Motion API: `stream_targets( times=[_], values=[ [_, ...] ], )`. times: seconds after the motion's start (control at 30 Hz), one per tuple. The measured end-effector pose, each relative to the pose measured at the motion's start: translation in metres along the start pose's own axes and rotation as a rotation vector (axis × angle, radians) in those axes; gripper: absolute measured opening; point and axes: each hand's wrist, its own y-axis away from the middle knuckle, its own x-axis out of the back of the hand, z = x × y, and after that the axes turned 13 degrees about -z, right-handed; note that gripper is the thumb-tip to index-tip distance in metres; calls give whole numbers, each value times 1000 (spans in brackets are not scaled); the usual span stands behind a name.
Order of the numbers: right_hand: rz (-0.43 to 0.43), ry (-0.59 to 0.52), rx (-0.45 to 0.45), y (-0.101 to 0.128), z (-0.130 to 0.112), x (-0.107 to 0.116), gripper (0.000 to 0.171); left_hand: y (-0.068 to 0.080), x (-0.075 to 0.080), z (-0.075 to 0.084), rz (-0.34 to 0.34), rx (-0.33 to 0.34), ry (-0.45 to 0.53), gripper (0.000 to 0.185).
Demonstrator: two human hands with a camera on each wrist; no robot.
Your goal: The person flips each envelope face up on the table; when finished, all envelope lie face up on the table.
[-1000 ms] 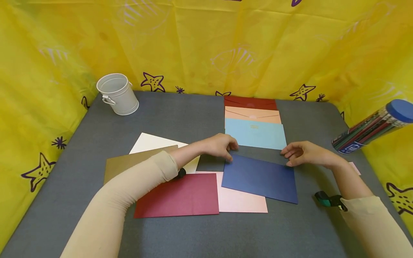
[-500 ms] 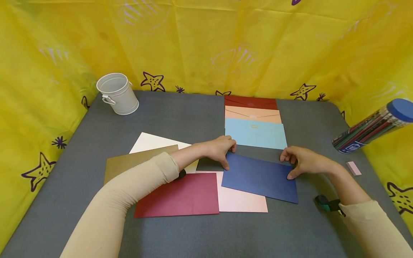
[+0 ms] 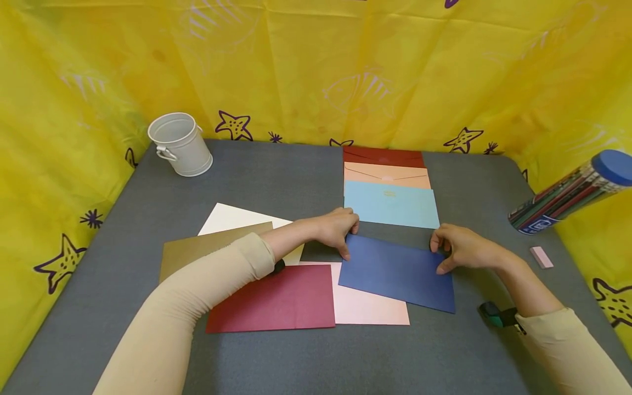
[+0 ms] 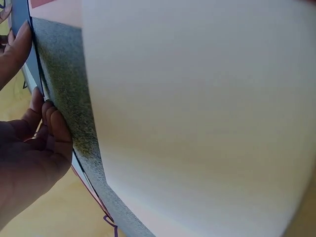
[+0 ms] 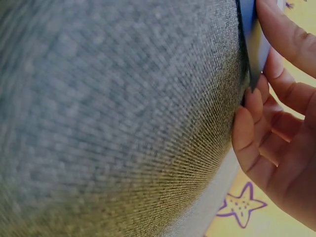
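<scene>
both hands closed in on the navy envelope [image 3: 396, 271] since a second ago.
left hand [image 3: 337, 227] pinches its 10 o'clock corner, right hand [image 3: 461, 248] its 2 o'clock corner; envelope at table [image 3: 276, 181] centre. best lifted evenly, clear of the pink envelope [image 3: 367, 308].

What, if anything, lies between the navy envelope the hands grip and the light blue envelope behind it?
Nothing visible. Only bare grey table separates the navy envelope from the light blue envelope. The left hand and right hand grip the navy envelope's far corners.
</scene>
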Motion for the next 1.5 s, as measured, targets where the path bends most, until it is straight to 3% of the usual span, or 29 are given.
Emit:
stream_targets(
  times=[0.23, 0.37, 0.53, 0.6, 0.77, 0.87, 1.17, 1.3, 1.5],
  values=[
    [-63, -157, 41, 3, -2, 6, 40, 0, 5, 0, -9, -10, 4, 51],
    [-97, -286, 123, 5, 2, 9, 36, 3, 12, -2, -11, -21, 81, 51],
    [-75, -382, 153, 10, 7, 16, 33, 8, 23, -7, 7, -62, 276, 43],
    [-46, -405, 138, 13, 8, 19, 32, 9, 26, -11, 27, -97, 402, 41],
    [48, -474, 139, 19, 14, 25, 26, 10, 30, -18, 110, -141, 714, 26],
    [112, -522, 135, 21, 18, 27, 23, 10, 32, -20, 168, -133, 798, 15],
    [319, -728, 100, 23, 22, 32, 18, 11, 33, -21, 257, -165, 834, 13],
    [444, -837, 104, 24, 19, 34, 13, 12, 34, -20, 340, -177, 828, 11],
    [594, -965, 171, 23, 17, 33, 18, 11, 35, -19, 465, -162, 808, 11]
  ],
)
